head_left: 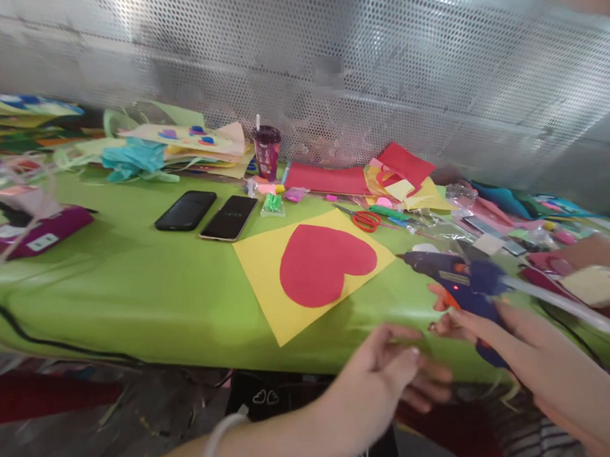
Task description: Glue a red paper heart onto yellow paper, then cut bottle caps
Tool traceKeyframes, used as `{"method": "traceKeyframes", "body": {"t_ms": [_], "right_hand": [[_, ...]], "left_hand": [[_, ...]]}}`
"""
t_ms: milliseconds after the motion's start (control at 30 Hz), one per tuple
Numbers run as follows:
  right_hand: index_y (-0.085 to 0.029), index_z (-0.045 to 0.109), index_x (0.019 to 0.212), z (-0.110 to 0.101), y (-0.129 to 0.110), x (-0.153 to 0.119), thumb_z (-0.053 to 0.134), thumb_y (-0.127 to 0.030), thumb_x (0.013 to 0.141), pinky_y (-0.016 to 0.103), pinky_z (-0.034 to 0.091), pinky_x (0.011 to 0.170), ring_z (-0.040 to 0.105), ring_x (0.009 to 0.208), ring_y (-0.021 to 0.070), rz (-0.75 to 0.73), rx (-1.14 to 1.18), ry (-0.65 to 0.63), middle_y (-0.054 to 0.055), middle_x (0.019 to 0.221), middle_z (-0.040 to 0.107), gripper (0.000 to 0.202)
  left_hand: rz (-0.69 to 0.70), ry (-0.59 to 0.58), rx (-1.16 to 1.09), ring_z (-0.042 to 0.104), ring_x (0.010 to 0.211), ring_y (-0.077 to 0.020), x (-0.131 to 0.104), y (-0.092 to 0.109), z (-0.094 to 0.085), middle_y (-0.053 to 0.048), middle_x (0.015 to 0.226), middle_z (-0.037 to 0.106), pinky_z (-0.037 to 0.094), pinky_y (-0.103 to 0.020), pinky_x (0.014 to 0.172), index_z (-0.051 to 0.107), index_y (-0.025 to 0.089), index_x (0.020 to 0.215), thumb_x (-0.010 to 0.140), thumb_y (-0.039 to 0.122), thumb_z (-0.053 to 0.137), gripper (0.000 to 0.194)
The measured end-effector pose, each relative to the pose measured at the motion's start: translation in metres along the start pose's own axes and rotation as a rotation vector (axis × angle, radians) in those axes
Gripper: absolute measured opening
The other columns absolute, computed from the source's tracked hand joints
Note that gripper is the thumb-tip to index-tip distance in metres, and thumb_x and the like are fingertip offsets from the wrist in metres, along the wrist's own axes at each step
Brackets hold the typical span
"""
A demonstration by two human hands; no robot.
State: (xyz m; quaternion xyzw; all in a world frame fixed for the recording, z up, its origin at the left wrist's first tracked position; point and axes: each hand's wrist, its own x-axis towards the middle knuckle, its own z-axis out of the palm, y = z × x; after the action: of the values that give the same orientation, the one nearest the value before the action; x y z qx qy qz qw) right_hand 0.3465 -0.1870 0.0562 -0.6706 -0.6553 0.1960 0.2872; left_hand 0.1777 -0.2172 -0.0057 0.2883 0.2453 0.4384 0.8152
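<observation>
My right hand (509,335) grips a dark blue hot glue gun (449,267) by its handle. The nozzle points left, near the right corner of a yellow sheet (267,290), and a small red light glows on the body. A long whitish glue stick (562,301) sticks out of the gun's back. On the yellow sheet lies a red paper heart (313,265), turned on its side. My left hand (390,372), slightly blurred, hovers before the table's front edge, below the sheet. Its fingers are loosely bent and apart, with nothing visible in them.
Two phones (185,210) lie left of the sheet. Red-handled scissors (366,220), a lidded cup (268,153) and red paper (328,179) are behind it. Scraps and packets (485,235) clutter the right. A black cable (53,344) runs along the front left. A perforated metal panel (279,63) stands behind.
</observation>
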Motion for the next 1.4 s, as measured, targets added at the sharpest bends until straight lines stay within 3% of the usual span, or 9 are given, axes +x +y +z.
{"method": "traceKeyframes", "body": {"t_ms": [33,100,200,300,467,667,833,1167,1400], "right_hand": [[-0.022,0.068,0.068,0.0,-0.002,-0.001,0.059,-0.049,0.072,0.031,0.055,0.061,0.069,0.064,0.0238,0.067,0.059,-0.046,0.007,0.066,0.072,0.029],[-0.022,0.064,0.063,0.002,-0.008,-0.005,0.059,-0.048,0.07,0.029,0.053,0.056,0.066,0.054,0.0208,0.191,0.19,-0.157,0.005,0.06,0.069,0.027],[-0.023,0.059,0.062,0.01,-0.019,-0.011,0.056,-0.047,0.074,0.029,0.048,0.049,0.055,0.038,0.0147,0.276,0.282,-0.237,0.0,0.054,0.065,0.027],[-0.023,0.054,0.059,0.019,-0.026,-0.015,0.051,-0.047,0.078,0.026,0.044,0.047,0.045,0.031,0.0097,0.299,0.314,-0.36,-0.003,0.049,0.06,0.031],[-0.022,0.045,0.049,0.025,-0.03,-0.016,0.046,-0.049,0.077,0.021,0.032,0.04,0.04,0.034,0.0075,0.275,0.255,-0.522,-0.004,0.045,0.054,0.039],[-0.023,0.059,0.079,0.033,-0.04,-0.014,0.049,-0.049,0.075,0.024,0.033,0.041,0.036,0.034,0.01,0.204,0.135,-0.438,-0.01,0.037,0.042,0.028],[-0.024,0.058,0.079,0.045,-0.039,-0.016,0.051,-0.05,0.076,0.024,0.035,0.041,0.042,0.034,0.011,0.179,0.082,-0.446,-0.01,0.037,0.042,0.027],[-0.024,0.051,0.078,0.061,-0.04,-0.009,0.046,-0.042,0.083,0.026,0.042,0.05,0.051,0.042,0.0144,0.083,0.016,-0.613,-0.01,0.042,0.041,0.02],[-0.026,0.038,0.059,0.062,-0.037,-0.005,0.042,-0.045,0.086,0.024,0.043,0.052,0.051,0.044,0.013,0.077,-0.096,-0.673,-0.007,0.043,0.041,0.034]], "left_hand": [[0.0,-0.044,0.236,0.065,0.064,-0.0192,-0.007,0.014,-0.015,-0.007,0.073,0.068,0.047,-0.032,0.061,0.057,0.02,0.095,0.084,0.05,0.055,0.032],[0.146,0.076,0.815,0.066,0.069,-0.0209,-0.017,0.045,-0.047,-0.007,0.078,0.07,0.049,-0.034,0.067,0.06,0.019,0.098,0.089,0.041,0.048,0.026],[0.249,0.242,1.541,0.057,0.115,-0.0296,-0.016,0.085,-0.088,-0.011,0.124,0.063,0.042,-0.044,0.096,0.059,0.02,0.117,0.089,0.034,0.05,0.032],[0.206,0.069,1.815,0.039,0.133,-0.0315,-0.008,0.103,-0.109,-0.013,0.143,0.047,0.03,-0.044,0.109,0.054,0.018,0.129,0.083,0.042,0.062,0.053],[0.257,-0.008,1.879,0.049,0.126,-0.0287,0.001,0.106,-0.114,-0.009,0.133,0.057,0.033,-0.04,0.107,0.064,0.021,0.12,0.087,0.039,0.059,0.038],[0.261,0.019,1.837,0.063,0.1,-0.0234,0.005,0.116,-0.112,-0.004,0.108,0.071,0.044,-0.033,0.086,0.071,0.024,0.094,0.091,0.037,0.048,0.027],[0.242,-0.043,1.775,0.061,0.094,-0.021,0.007,0.123,-0.111,-0.005,0.103,0.07,0.042,-0.031,0.086,0.069,0.02,0.09,0.089,0.03,0.05,0.021],[0.247,-0.121,1.624,0.06,0.09,-0.0179,0.018,0.126,-0.116,-0.006,0.095,0.068,0.042,-0.028,0.084,0.066,0.016,0.088,0.091,0.026,0.048,0.021],[0.256,-0.137,1.559,0.06,0.089,-0.0173,0.023,0.125,-0.124,-0.005,0.095,0.067,0.043,-0.027,0.083,0.066,0.016,0.087,0.09,0.027,0.05,0.02]]}}
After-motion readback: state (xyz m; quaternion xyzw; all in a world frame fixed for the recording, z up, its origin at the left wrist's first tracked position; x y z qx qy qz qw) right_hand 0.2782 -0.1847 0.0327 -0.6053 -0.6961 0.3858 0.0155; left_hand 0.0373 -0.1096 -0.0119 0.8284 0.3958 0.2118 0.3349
